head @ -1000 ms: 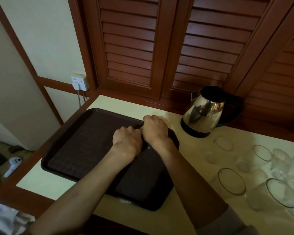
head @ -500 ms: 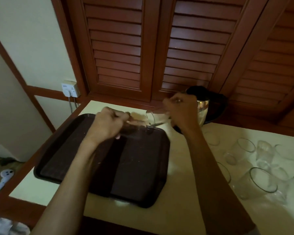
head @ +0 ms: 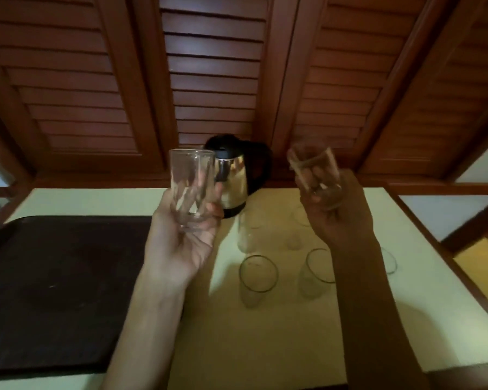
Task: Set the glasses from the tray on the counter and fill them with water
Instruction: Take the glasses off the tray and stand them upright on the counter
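Both glasses have lifted off the tray (head: pixel 54 277), left hand (head: pixel 181 243) gripping one, right hand (head: pixel 341 218) the blurred other.

The pale surface (head: pixel 265 333) carries a dark tray (head: pixel 54 291) at left. A kettle (head: pixel 234 175) stands at the back, with empty glasses (head: pixel 258 274) just right of the tray.

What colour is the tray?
Dark brown, nearly black, the tray shows best in the head view.
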The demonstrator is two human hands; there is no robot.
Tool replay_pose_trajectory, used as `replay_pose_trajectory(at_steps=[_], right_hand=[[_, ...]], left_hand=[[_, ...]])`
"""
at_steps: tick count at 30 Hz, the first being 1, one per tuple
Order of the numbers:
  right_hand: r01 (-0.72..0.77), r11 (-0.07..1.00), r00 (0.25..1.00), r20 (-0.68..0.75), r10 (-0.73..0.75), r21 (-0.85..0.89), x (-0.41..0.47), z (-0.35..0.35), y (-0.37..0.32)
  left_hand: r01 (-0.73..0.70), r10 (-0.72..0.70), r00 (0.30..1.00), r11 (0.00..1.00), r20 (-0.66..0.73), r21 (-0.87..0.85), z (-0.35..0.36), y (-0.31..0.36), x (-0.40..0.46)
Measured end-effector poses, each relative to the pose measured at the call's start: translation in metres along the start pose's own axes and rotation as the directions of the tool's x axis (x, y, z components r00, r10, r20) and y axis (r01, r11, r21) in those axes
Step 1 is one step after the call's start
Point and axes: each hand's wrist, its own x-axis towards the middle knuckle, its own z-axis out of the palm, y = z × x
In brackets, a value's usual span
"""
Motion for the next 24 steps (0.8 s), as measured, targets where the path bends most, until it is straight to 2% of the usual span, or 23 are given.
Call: replay_pose_trajectory(at_steps=[2, 4, 7, 8, 11, 14, 17, 19, 21, 24], right_hand=[[-0.003, 0.997, 1.000, 0.013, 0.002, 0.083, -0.002, -0.023, -0.026], [-0.009, 0.995, 1.000, -0.008, 0.010, 0.096, -0.003, -0.042, -0.050], [-0.091, 0.980, 0.993, 0.096, 0.075, 0.179, -0.001, -0.073, -0.088], [-0.116, 0.978, 0.987, 0.128, 0.094, 0.174, -0.002, -0.082, -0.102], [-0.078, 0.996, 0.994, 0.080, 0.074, 0.049, -0.007, -0.114, -0.135], [-0.136, 0.990, 0.976, 0.163, 0.141, -0.044, -0.012, -0.143, -0.162], [-0.227, 0.974, 0.970, 0.082, 0.228, -0.026, -0.014, -0.168, -0.188], [-0.255, 0.964, 0.966, 0.049, 0.252, 0.070, -0.016, -0.179, -0.201], [-0.262, 0.957, 0.965, 0.030, 0.260, 0.123, -0.017, -0.188, -0.211], [-0.250, 0.963, 0.968, 0.017, 0.250, 0.099, -0.014, -0.200, -0.225]], left_hand=[[0.049, -0.048, 0.998, 0.998, 0.033, -0.035, 0.019, -0.026, 0.004], [0.096, -0.095, 0.995, 0.994, 0.019, -0.059, 0.034, -0.052, 0.010], [0.131, -0.131, 0.991, 0.990, 0.006, -0.048, 0.059, -0.099, 0.021], [0.133, -0.132, 0.991, 0.990, 0.014, -0.042, 0.068, -0.117, 0.025], [0.136, -0.132, 0.988, 0.990, 0.077, -0.042, 0.094, -0.169, 0.036], [0.145, -0.129, 0.981, 0.983, 0.143, -0.109, 0.112, -0.214, 0.045], [0.166, -0.121, 0.967, 0.967, 0.222, -0.195, 0.125, -0.245, 0.052], [0.155, -0.112, 0.959, 0.976, 0.259, -0.155, 0.131, -0.260, 0.056], [0.110, -0.095, 0.958, 0.993, 0.271, -0.041, 0.135, -0.272, 0.061], [-0.013, -0.022, 0.965, 0.991, 0.261, 0.131, 0.142, -0.289, 0.068]])
